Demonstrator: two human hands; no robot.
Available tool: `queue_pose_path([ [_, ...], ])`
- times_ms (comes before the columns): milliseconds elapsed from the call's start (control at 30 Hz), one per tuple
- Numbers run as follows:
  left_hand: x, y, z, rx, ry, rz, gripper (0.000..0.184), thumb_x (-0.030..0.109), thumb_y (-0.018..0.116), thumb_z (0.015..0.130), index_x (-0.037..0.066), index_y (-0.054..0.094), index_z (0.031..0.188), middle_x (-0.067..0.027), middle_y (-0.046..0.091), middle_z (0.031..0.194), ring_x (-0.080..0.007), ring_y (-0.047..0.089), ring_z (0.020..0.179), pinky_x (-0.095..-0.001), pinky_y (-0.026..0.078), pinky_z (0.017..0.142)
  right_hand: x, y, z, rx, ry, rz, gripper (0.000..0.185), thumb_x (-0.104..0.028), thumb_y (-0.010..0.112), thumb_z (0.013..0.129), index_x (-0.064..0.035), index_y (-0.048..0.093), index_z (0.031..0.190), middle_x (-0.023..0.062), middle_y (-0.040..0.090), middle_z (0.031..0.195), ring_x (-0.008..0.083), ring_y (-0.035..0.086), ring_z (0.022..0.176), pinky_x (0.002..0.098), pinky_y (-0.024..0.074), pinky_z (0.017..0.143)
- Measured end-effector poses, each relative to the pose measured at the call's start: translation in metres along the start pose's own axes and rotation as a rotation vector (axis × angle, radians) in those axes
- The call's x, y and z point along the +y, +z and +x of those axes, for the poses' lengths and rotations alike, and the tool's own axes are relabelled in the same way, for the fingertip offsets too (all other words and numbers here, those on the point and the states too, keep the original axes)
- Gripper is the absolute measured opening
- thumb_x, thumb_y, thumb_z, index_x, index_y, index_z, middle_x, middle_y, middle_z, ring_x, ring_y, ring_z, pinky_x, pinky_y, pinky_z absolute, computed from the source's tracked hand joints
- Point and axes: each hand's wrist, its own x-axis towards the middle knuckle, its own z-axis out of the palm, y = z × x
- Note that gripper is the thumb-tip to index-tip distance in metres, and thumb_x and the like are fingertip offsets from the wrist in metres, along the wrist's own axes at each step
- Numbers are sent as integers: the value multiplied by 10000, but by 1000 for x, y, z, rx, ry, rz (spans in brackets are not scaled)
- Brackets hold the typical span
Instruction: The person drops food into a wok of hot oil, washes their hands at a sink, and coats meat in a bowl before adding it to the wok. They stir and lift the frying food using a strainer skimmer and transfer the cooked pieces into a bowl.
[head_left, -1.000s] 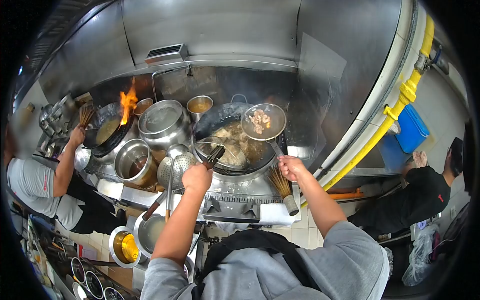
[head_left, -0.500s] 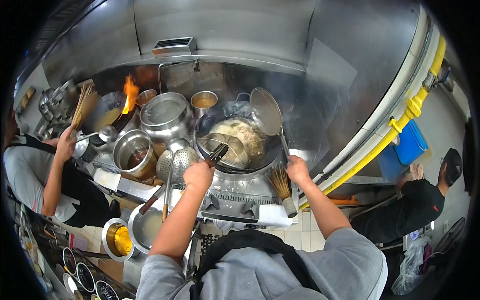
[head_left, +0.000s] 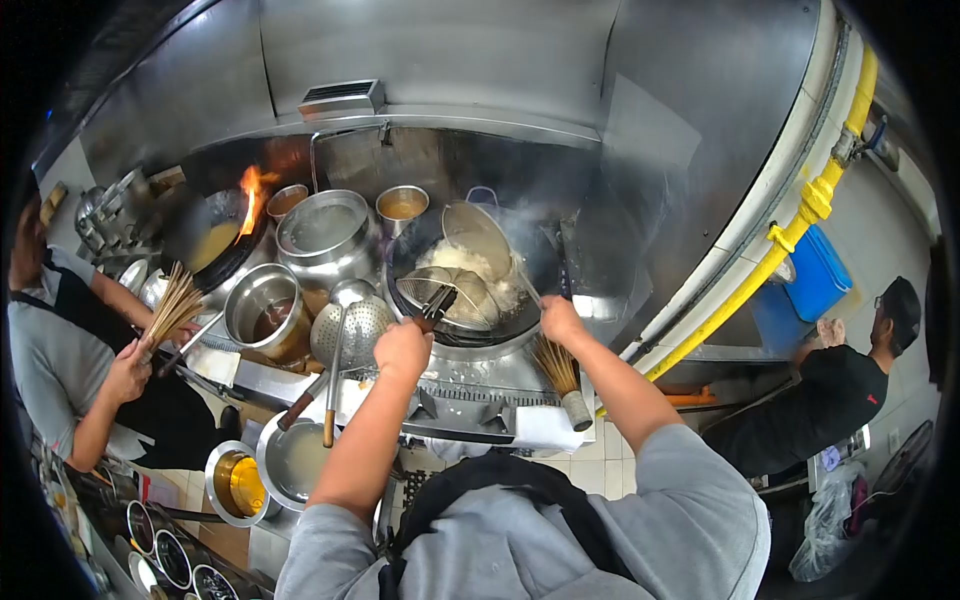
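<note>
My left hand (head_left: 403,349) is closed on the dark handle of a wire basket (head_left: 468,300), which rests in the near left part of a large wok (head_left: 540,245). My right hand (head_left: 563,321) grips the handle of a round mesh strainer (head_left: 476,236), tilted over the back of the wok. Pale foam bubbles between the two tools, and no food shows on the strainer's mesh. Just below my right hand a bamboo brush (head_left: 557,372) leans at the stove's front edge. A perforated ladle (head_left: 342,332) lies left of my left hand.
At left a co-worker holds a bamboo brush (head_left: 172,306) near a second wok with a flame (head_left: 250,200). Pots (head_left: 268,312) stand between the woks. Bowls, one with yellow liquid (head_left: 240,485), sit at lower left. Another person (head_left: 830,390) is at right, beyond a yellow pipe (head_left: 740,307).
The strainer's pink food pieces have gone from its mesh, and it has swung left and tilted over the wok. Foam has risen in the wok. The co-worker's brush has moved down from the flaming wok.
</note>
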Motion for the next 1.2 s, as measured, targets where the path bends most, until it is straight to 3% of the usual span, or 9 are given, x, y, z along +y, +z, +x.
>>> queue_pose_path([
  [200, -6, -1, -2, -16, -17, -31, 464, 396, 635, 805, 8, 577, 1054, -198, 638, 971, -324, 654, 878, -404, 534, 756, -5, -3, 2, 112, -21, -11, 277, -49, 428, 790, -8, 622, 985, 264, 622, 967, 405, 595, 956, 450, 471, 843],
  [367, -6, 4, -3, 28, -42, -32, 435, 422, 609, 830, 29, 596, 1016, -202, 644, 959, -344, 638, 916, -422, 517, 782, 8, -48, -13, -82, -152, -89, 295, -40, 492, 767, -22, 650, 1015, 252, 627, 968, 405, 594, 964, 418, 469, 855],
  [567, -1, 5, 9, -20, -24, -11, 428, 402, 629, 817, 26, 599, 1019, -200, 642, 961, -332, 647, 900, -403, 529, 768, 16, -54, -7, 81, -31, -83, 289, -42, 512, 754, -29, 654, 1005, 244, 631, 941, 404, 598, 941, 430, 475, 839],
  [600, 1, 1, 9, -30, -48, -2, 421, 406, 629, 817, 31, 611, 1008, -192, 644, 975, -327, 643, 918, -404, 524, 781, 12, -51, -10, 55, -133, -131, 268, -36, 506, 784, -27, 650, 1010, 234, 647, 818, 373, 647, 711, 442, 515, 633],
  [633, 1, -1, 8, -28, -41, 2, 421, 406, 629, 817, 31, 611, 1008, -192, 644, 975, -327, 643, 918, -404, 524, 781, 15, -57, -17, 61, -129, -128, 268, -36, 506, 784, -27, 650, 1010, 234, 647, 818, 373, 647, 711, 442, 515, 633],
  [733, -2, -4, 9, -36, -51, 3, 409, 412, 625, 815, 53, 624, 1010, -172, 653, 989, -313, 640, 928, -401, 516, 805, 15, -90, -32, -296, 177, 256, 332, -14, 471, 844, -20, 585, 1157, 97, 549, 600, 124, 480, 398, 292, 332, 313],
  [867, -6, -1, 10, -58, -22, -17, 397, 409, 622, 817, 58, 637, 1004, -174, 656, 972, -316, 640, 929, -400, 517, 802, 27, -85, -38, -208, 254, 455, 273, -20, 455, 836, -12, 605, 1063, 108, 569, 587, 179, 501, 375, 323, 373, 308],
  [1067, -3, -27, 4, -75, -45, 6, 369, 397, 626, 805, 65, 668, 959, -163, 665, 973, -321, 646, 915, -403, 519, 803, 31, -63, -43, -280, 350, 535, 346, -40, 484, 824, 28, 554, 1157, 103, 582, 628, 168, 491, 373, 326, 377, 330],
  [1200, -11, -29, 10, -64, -19, 10, 353, 389, 630, 792, 92, 678, 978, -164, 669, 963, -325, 647, 905, -407, 516, 802, 23, -70, -83, 32, -23, 111, 226, -74, 486, 784, -4, 632, 942, 254, 633, 869, 397, 617, 812, 427, 502, 739],
])
